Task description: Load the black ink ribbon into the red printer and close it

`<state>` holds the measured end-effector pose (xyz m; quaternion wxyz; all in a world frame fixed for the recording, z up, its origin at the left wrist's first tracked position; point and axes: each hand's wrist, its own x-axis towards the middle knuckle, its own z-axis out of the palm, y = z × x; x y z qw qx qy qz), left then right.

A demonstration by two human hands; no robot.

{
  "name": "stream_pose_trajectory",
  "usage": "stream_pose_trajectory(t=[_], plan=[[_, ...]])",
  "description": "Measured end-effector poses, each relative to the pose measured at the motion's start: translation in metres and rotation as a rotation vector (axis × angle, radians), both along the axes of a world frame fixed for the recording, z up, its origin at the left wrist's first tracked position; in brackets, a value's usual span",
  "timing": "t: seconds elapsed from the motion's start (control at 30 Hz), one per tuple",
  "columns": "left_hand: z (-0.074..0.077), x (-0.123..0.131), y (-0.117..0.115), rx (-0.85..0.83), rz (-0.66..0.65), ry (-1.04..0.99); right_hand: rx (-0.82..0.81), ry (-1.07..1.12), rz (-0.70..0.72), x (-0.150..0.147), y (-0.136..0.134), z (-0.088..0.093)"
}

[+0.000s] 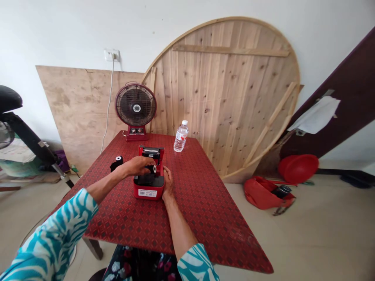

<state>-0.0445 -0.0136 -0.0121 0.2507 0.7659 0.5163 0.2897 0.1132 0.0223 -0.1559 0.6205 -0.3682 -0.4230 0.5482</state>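
A small red label printer (149, 191) sits on the table with its lid (150, 152) raised, showing a dark roller inside the lid. My left hand (140, 166) reaches over it from the left, its fingers closed on a black roll with a white core (152, 169) at the printer's opening. Part of that roll is hidden under the fingers. My right hand (168, 181) grips the printer's right side, with the fingers along the far part of its wall. To the left of the printer, a second black roll (118, 160) stands on the table, partly behind my left forearm.
The table (205, 218) has a red patterned cover. At its back stand a dark red fan (136, 109) and a water bottle (181, 137). A large round wooden board (228, 93) leans on the wall. A red bag (258, 193) and a red basin (299, 168) are on the right.
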Motion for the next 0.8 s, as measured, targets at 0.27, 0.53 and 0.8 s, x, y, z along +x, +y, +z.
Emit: stream_pose_trajectory(t=[0.27, 0.53, 0.8], plan=[[0.009, -0.07, -0.011, 0.14, 0.346, 0.04, -0.09, 0.023, -0.002, 0.002, -0.004, 0.006], [-0.044, -0.075, 0.042, 0.004, 0.525, 0.227, -0.08, -0.015, -0.015, 0.003, -0.004, 0.007], [-0.065, -0.087, 0.049, 0.006, 0.518, 0.036, -0.092, -0.023, -0.013, 0.004, -0.001, 0.004]])
